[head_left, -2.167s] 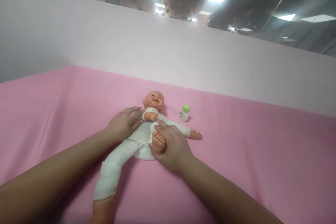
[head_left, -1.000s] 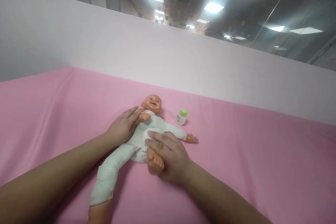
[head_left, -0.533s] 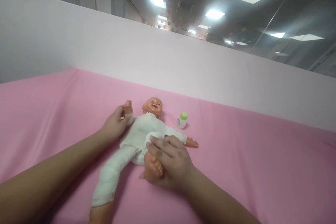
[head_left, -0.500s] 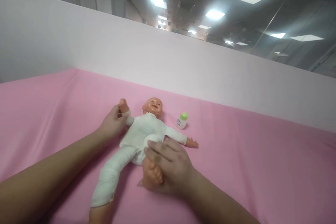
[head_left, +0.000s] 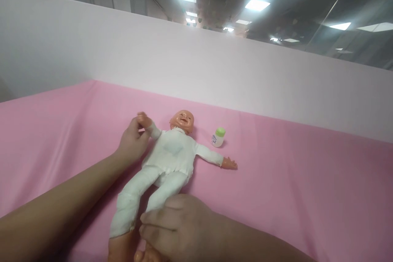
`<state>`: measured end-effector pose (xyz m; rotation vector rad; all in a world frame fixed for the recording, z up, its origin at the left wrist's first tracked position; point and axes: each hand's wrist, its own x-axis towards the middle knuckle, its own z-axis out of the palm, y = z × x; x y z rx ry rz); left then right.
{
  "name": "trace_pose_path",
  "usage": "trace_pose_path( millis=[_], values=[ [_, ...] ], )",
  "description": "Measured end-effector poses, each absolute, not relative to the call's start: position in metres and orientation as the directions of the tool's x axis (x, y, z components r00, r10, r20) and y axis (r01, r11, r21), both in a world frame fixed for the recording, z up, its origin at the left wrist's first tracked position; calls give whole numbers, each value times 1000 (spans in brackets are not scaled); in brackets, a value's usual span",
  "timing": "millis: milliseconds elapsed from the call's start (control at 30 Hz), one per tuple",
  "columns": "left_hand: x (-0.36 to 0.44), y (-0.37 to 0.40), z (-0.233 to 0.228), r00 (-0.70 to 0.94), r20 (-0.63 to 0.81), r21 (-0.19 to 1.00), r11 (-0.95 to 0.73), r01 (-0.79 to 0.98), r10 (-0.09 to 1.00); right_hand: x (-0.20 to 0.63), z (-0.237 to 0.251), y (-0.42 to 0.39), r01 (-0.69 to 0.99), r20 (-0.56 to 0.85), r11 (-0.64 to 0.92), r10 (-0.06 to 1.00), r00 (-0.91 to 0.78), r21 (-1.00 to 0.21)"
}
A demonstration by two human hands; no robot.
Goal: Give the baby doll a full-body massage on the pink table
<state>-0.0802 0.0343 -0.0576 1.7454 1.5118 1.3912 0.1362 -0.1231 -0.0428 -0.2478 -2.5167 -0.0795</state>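
Observation:
A baby doll with a white cloth body and hard plastic head, hands and feet lies on its back on a pink sheet. My left hand pinches the doll's raised hand on the left side. Over the doll's leg on the right side, my right hand wraps round the shin just above the foot, and its fingers cover part of that leg. The doll's other arm stretches out to the right, touched by neither hand. The other leg lies straight, its foot cut off by the lower edge.
A small bottle with a green cap stands on the sheet to the right of the doll's head. Behind the sheet rises a white padded wall. Above it, glass shows ceiling lights.
My right hand has brought the doll's leg down from a bent, raised position to lie stretched toward me. My left hand still holds the doll's hand. The view has shifted slightly.

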Motion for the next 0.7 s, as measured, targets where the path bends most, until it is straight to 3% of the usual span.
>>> trace_pose_path(
  millis=[67, 167, 333, 433, 533, 633, 700],
  values=[
    [-69, 27, -56, 140, 514, 610, -476, 633, 846, 140, -33, -121, 220, 667, 976, 169, -725, -8],
    [-60, 24, -57, 416, 500, 342, -615, 711, 759, 148, -25, -114, 346, 773, 938, 231, -591, -16],
    [-62, 29, -60, 567, 446, 193, -693, 695, 693, 163, -32, -89, 590, 776, 802, 428, -462, -91],
    [-63, 29, -60, 565, 419, 228, -685, 692, 711, 171, -38, -74, 635, 682, 741, 582, -442, -220],
    [-63, 27, -59, 512, 408, 367, -649, 666, 756, 177, -41, -66, 636, 626, 707, 655, -424, -309],
    [-65, 27, -59, 402, 411, 548, -574, 609, 818, 179, -42, -67, 625, 668, 734, 608, -430, -265],
    [-69, 31, -60, 298, 388, 675, -489, 553, 872, 177, -40, -72, 591, 738, 785, 507, -445, -183]
  ],
)
